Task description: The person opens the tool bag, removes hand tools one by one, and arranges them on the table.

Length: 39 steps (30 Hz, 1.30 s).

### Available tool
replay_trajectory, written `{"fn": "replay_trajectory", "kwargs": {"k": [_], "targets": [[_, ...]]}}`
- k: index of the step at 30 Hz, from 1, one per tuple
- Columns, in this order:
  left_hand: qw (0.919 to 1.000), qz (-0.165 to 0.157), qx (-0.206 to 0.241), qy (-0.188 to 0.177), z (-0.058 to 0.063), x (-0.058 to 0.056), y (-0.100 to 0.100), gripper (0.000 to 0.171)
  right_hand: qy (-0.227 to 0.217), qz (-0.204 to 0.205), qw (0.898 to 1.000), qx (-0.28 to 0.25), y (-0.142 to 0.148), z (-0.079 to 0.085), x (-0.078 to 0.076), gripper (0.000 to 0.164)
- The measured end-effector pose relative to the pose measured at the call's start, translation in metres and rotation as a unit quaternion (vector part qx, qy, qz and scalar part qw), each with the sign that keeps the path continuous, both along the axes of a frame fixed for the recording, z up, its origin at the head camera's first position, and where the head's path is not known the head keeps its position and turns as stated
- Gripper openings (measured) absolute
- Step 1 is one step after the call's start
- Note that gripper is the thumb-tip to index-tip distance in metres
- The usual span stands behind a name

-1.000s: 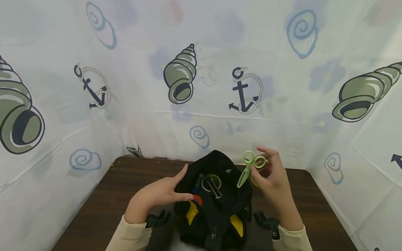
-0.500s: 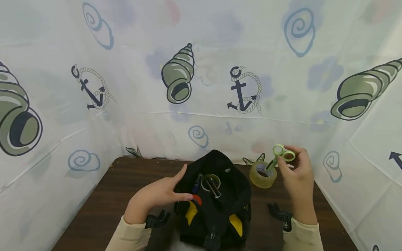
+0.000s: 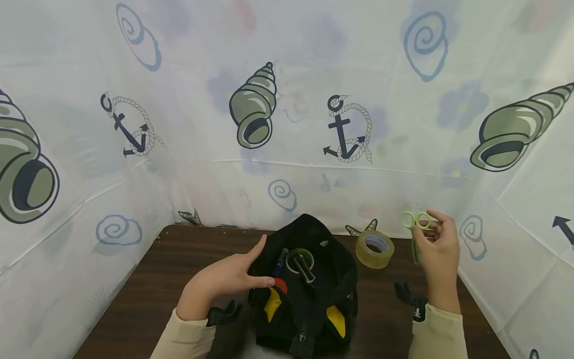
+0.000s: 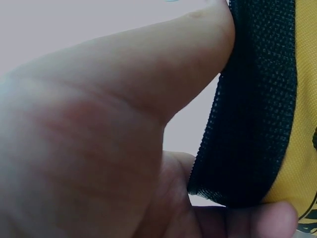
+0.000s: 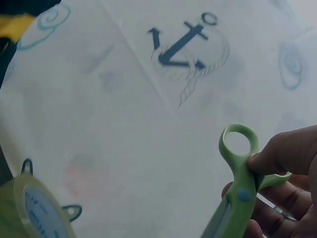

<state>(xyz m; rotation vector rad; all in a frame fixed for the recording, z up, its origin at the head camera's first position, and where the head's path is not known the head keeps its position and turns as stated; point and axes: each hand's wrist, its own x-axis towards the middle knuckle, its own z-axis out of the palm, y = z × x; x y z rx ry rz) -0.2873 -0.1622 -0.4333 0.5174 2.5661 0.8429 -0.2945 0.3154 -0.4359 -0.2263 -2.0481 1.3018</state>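
A black bag (image 3: 287, 319) with yellow patches stands with its mouth wide. My left hand (image 3: 219, 279) holds its left side, the thumb at the rim and other fingers against the outside. In the left wrist view the thumb meets the black trim (image 4: 257, 99), and a fingertip touches the yellow fabric (image 4: 302, 163). My right hand (image 3: 439, 254) pinches green scissors (image 3: 416, 232) by the handles, blades pointing down, at the table's right rear. A roll of clear tape (image 3: 374, 257) lies between bag and scissors. Inside the bag are a blue marker (image 3: 280, 262) and a dark pen-like item (image 3: 306, 269).
A round ring-like item (image 3: 299, 253) sits inside the bag around the dark item. The brown table (image 3: 148, 284) ends at a white curtain (image 3: 202, 189) printed with shells and anchors, which rises at the back and both sides.
My right hand has carried the scissors from above the bag's right edge to the right, past the tape roll, which came into full view. The left hand stays on the bag.
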Motion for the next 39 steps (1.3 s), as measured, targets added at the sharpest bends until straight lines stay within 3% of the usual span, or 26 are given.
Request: {"fn": "replay_trajectory", "kwargs": {"k": [9, 17, 25, 34, 39], "targets": [[1.0, 0.0, -0.003, -0.001, -0.001, 0.001, 0.0, 0.118, -0.08, -0.004, 0.997, 0.002, 0.029, -0.045, -0.023, 0.049], [1.0, 0.002, 0.003, -0.009, -0.002, 0.002, -0.001, 0.118, -0.176, 0.005, 0.984, 0.036, 0.04, -0.09, -0.042, 0.049], [1.0, 0.0, 0.001, -0.004, -0.002, 0.001, -0.001, 0.118, -0.19, -0.011, 0.981, 0.033, 0.04, -0.113, -0.049, 0.05], [1.0, 0.002, 0.003, -0.008, -0.001, 0.001, 0.0, 0.117, -0.214, 0.008, 0.977, -0.002, 0.046, -0.134, -0.056, 0.071], [0.9999, 0.002, 0.003, -0.009, -0.001, 0.001, 0.0, 0.117, -0.22, 0.009, 0.975, -0.006, 0.047, -0.147, -0.059, 0.067]]}}
